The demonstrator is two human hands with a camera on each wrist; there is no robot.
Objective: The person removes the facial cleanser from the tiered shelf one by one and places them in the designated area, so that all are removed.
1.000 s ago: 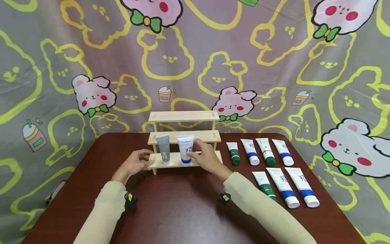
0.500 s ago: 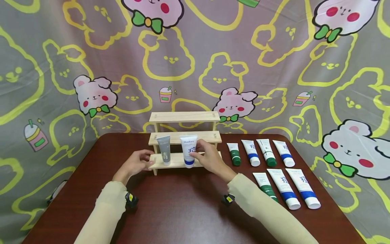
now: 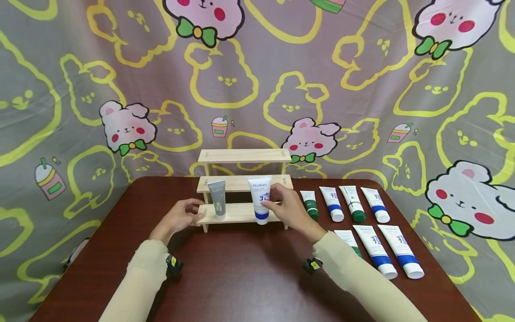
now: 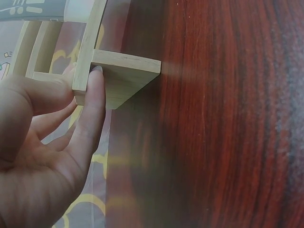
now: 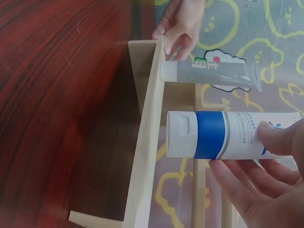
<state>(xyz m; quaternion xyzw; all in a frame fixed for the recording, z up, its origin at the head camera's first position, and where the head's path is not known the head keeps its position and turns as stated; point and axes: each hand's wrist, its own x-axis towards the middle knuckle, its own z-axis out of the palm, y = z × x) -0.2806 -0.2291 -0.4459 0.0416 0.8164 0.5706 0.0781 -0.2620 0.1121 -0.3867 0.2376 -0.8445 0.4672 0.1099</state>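
Note:
A wooden three-tier shelf [image 3: 244,155] stands at the middle of the table. My left hand [image 3: 177,218] pinches the left end of its lowest board, thumb on top and a finger under it in the left wrist view. Upright on that board near the left end is a grey tube [image 3: 218,202]. My right hand [image 3: 291,208] grips a white cosmetic tube [image 3: 259,190] with a blue band, cap down, in front of the lowest board. In the right wrist view, a narrow gap shows between the tube's white cap [image 5: 181,135] and the board [image 5: 146,137].
Several white tubes with green or blue bands lie in two rows at the table's right, among them a green-banded tube [image 3: 310,205] and a blue-banded tube [image 3: 401,250]. Behind the dark red table [image 3: 225,277] hangs a cartoon-print curtain [image 3: 161,67].
My right hand has moved the white tube to the right along the lowest board and slightly toward me. The left hand stays on the board's end, and the grey tube stays put.

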